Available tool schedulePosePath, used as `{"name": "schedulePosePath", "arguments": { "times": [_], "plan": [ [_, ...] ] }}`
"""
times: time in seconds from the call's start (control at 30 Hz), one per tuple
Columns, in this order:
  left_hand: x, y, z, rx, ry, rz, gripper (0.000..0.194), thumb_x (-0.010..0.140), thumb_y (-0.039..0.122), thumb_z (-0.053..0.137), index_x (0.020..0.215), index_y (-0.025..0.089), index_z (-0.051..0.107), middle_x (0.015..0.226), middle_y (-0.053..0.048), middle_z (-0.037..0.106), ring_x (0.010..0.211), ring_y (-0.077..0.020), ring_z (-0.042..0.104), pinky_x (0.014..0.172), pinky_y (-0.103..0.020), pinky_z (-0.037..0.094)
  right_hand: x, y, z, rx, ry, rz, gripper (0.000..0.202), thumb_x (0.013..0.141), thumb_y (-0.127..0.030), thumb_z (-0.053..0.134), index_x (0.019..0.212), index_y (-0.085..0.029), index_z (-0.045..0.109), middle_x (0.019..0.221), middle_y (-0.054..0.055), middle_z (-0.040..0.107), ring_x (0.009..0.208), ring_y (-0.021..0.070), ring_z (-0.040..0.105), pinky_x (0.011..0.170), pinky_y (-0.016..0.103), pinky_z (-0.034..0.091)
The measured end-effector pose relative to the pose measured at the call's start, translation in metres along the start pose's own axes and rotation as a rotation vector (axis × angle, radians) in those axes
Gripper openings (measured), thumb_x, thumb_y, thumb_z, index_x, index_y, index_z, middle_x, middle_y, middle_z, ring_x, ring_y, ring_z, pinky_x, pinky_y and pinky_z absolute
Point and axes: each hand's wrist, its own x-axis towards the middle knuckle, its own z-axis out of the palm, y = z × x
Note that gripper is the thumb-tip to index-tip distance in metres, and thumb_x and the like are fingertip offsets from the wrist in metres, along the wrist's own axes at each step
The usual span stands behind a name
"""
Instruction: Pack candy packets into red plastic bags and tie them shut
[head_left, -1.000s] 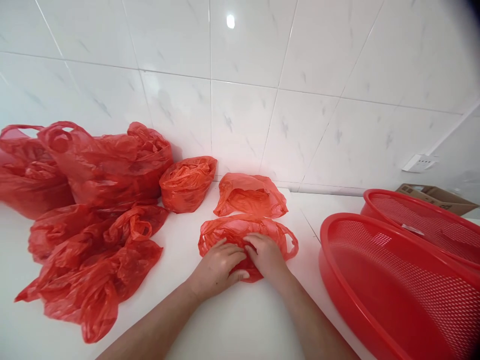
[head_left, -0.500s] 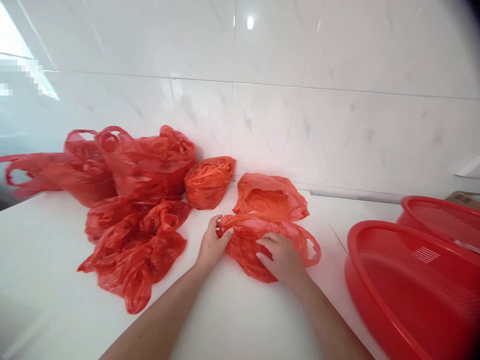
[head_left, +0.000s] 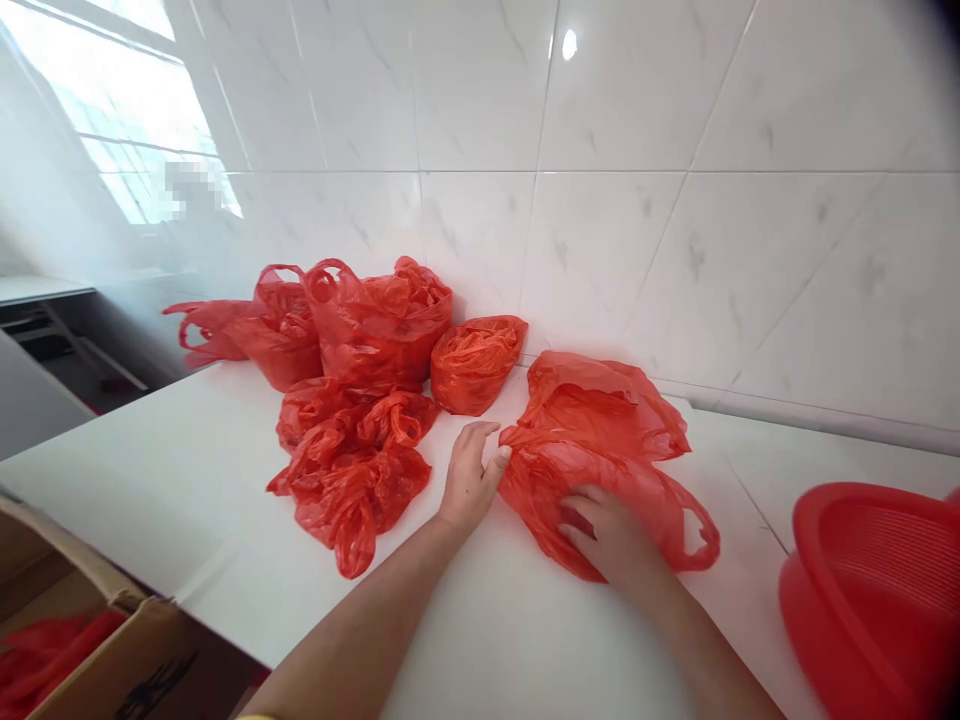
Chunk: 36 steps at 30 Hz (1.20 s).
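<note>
A red plastic bag [head_left: 652, 500] lies loosely spread on the white table, its handle loop toward the right. My left hand [head_left: 472, 475] is at the bag's left end, thumb and fingers apart, the thumb touching its edge. My right hand [head_left: 611, 530] rests on the bag's front part with its fingers curved and apart; it is slightly blurred. Right behind lies another red bag [head_left: 600, 395] with an opening in it. A rounded, filled red bag [head_left: 478, 365] stands by the wall, beyond my left hand.
Crumpled red bags [head_left: 352, 470] lie left of my hands, with fuller bags [head_left: 379, 325] behind them. At the right stands a red basket [head_left: 832, 600]. A cardboard box [head_left: 157, 660] holding red plastic is below the table's left edge. The tiled wall [head_left: 615, 230] closes off the back.
The view has turned left, bringing the cardboard box and more of the window into sight. My left hand's fingers have come off the bag's left end. My right hand remains on the bag.
</note>
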Motion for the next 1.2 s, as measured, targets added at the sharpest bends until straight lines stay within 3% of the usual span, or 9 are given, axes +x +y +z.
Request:
{"name": "schedulePosePath", "arguments": {
  "times": [0.17,0.33,0.47,0.63,0.73,0.87,1.0,1.1,1.2],
  "plan": [
    [-0.016,0.021,-0.059,0.563,0.059,0.162,0.035,0.082,0.027,0.055,0.117,0.025,0.053,0.139,-0.01,0.04,0.134,-0.03,0.027,0.106,-0.053,0.026,0.0,0.008,0.004,0.03,0.01,-0.009,0.03,0.083,-0.032,0.05,0.104,-0.021,0.067,0.114,0.008,0.059,0.104,0.024,0.054,0.092,0.039,0.044],
    [-0.033,0.004,-0.137,0.921,0.15,-0.139,0.066,0.072,0.042,0.065,0.132,0.027,0.042,0.15,-0.012,0.021,0.139,-0.0365,0.012,0.106,-0.058,0.021,0.0,0.008,0.005,0.016,-0.001,0.027,0.033,0.083,-0.036,0.048,0.106,-0.021,0.067,0.118,0.008,0.058,0.107,0.0256,0.053,0.094,0.042,0.043],
    [-0.04,-0.025,-0.175,0.942,-0.099,-0.361,0.091,0.063,0.05,0.069,0.14,0.025,0.03,0.152,-0.015,0.012,0.138,-0.0394,0.012,0.102,-0.057,0.028,0.0,0.007,0.007,0.007,0.013,0.037,0.033,0.083,-0.035,0.047,0.105,-0.02,0.067,0.118,0.008,0.058,0.108,0.0263,0.053,0.094,0.043,0.043],
    [-0.054,-0.035,-0.167,0.795,-0.336,-0.357,0.066,0.066,0.033,0.065,0.129,0.025,0.045,0.14,-0.013,0.035,0.123,-0.0355,0.041,0.088,-0.043,0.044,0.0,0.004,0.005,0.03,0.027,0.041,0.032,0.082,-0.035,0.047,0.102,-0.022,0.067,0.116,0.009,0.059,0.105,0.026,0.055,0.092,0.042,0.045],
    [-0.06,-0.03,-0.156,0.799,-0.315,-0.311,0.031,0.071,0.018,0.05,0.101,0.022,0.059,0.104,-0.008,0.056,0.096,-0.0269,0.056,0.076,-0.037,0.046,0.0,0.005,0.006,0.041,0.016,0.05,0.031,0.083,-0.036,0.046,0.102,-0.023,0.067,0.115,0.008,0.059,0.103,0.0248,0.056,0.091,0.041,0.046],
    [-0.067,-0.017,-0.155,0.75,-0.278,-0.313,0.021,0.071,0.013,0.044,0.084,0.022,0.058,0.089,-0.005,0.056,0.076,-0.0201,0.058,0.06,-0.031,0.044,0.0,0.011,0.011,0.049,0.04,0.062,0.032,0.082,-0.038,0.047,0.103,-0.024,0.066,0.116,0.007,0.058,0.104,0.0243,0.055,0.091,0.04,0.046],
    [-0.074,-0.006,-0.16,0.776,-0.194,-0.293,0.05,0.07,0.03,0.058,0.119,0.027,0.05,0.122,-0.01,0.049,0.107,-0.0285,0.053,0.08,-0.04,0.047,0.001,0.014,0.015,0.047,0.056,0.062,0.031,0.081,-0.038,0.048,0.102,-0.024,0.067,0.116,0.007,0.058,0.106,0.0245,0.055,0.091,0.04,0.046],
    [-0.068,-0.006,-0.161,0.922,-0.049,-0.322,0.084,0.063,0.042,0.067,0.138,0.026,0.033,0.148,-0.015,0.019,0.134,-0.0398,0.022,0.099,-0.056,0.032,0.001,0.011,0.014,0.037,0.059,0.059,0.032,0.082,-0.038,0.048,0.103,-0.022,0.066,0.115,0.008,0.058,0.105,0.0242,0.055,0.09,0.04,0.047],
    [-0.056,-0.016,-0.163,0.92,-0.023,-0.402,0.086,0.066,0.043,0.064,0.141,0.023,0.028,0.15,-0.019,0.01,0.135,-0.0429,0.017,0.096,-0.057,0.034,0.001,0.006,0.012,0.034,0.058,0.059,0.032,0.083,-0.035,0.047,0.105,-0.021,0.066,0.115,0.008,0.058,0.103,0.024,0.055,0.089,0.04,0.047]
  ]
}}
